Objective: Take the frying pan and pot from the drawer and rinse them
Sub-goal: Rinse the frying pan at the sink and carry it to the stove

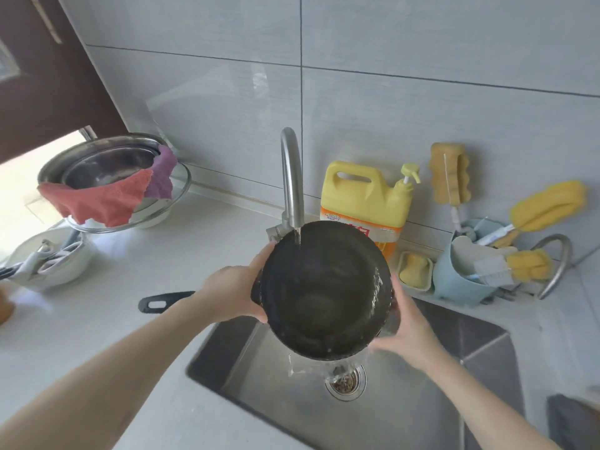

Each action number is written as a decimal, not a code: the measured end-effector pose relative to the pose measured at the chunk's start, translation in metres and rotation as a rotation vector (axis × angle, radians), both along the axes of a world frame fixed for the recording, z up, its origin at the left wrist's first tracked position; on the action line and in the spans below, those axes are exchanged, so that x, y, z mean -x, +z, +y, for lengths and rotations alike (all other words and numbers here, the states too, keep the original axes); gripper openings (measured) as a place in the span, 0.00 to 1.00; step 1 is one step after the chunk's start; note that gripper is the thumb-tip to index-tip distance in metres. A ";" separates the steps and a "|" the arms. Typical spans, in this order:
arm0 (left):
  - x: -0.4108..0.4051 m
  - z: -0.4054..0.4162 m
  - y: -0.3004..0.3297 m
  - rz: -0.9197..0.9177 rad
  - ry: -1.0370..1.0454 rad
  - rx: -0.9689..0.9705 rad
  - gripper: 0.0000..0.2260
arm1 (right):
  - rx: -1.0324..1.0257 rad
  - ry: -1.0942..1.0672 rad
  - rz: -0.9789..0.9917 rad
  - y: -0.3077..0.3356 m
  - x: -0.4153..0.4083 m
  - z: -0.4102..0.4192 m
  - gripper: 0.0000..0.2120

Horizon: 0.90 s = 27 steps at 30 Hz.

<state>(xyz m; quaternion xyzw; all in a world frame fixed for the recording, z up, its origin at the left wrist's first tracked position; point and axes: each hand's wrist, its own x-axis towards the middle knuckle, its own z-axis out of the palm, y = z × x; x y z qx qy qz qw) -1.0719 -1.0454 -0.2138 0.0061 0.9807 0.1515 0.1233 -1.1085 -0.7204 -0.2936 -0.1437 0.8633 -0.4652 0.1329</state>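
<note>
Both hands are gripping the pot (pixel 324 290) over the sink (pixel 480 345), tilted toward the camera: left hand (pixel 232 292) clamping its left side, right hand (pixel 402 326) clamping the right. Faucet (pixel 291 177) water is running in and spilling over the lower rim. Pan handle (pixel 164 300) is lying on the counter (pixel 97 319).

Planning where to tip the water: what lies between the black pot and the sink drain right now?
Head view: only poured water spilling from the pot down to the drain; otherwise bare sink floor.

the left hand's (pixel 232 295) fingers are hidden behind the dark round pot (pixel 324 290) — the black pan handle (pixel 164 300) is partly covered by the forearm.
</note>
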 end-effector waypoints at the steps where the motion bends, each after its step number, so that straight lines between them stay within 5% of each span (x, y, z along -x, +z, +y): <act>1: -0.001 0.006 -0.010 0.038 0.021 -0.036 0.58 | -0.052 0.006 0.043 0.009 0.005 0.011 0.65; 9: -0.005 0.055 -0.047 0.384 -0.048 -0.271 0.58 | -0.310 -0.033 0.247 0.049 0.012 0.079 0.66; 18: -0.001 0.070 -0.008 1.022 -0.262 -0.047 0.47 | -0.415 -0.293 0.833 0.083 -0.011 0.098 0.63; 27: -0.009 0.078 0.096 1.520 -0.277 0.149 0.40 | -0.330 -0.499 1.342 0.169 -0.030 0.104 0.46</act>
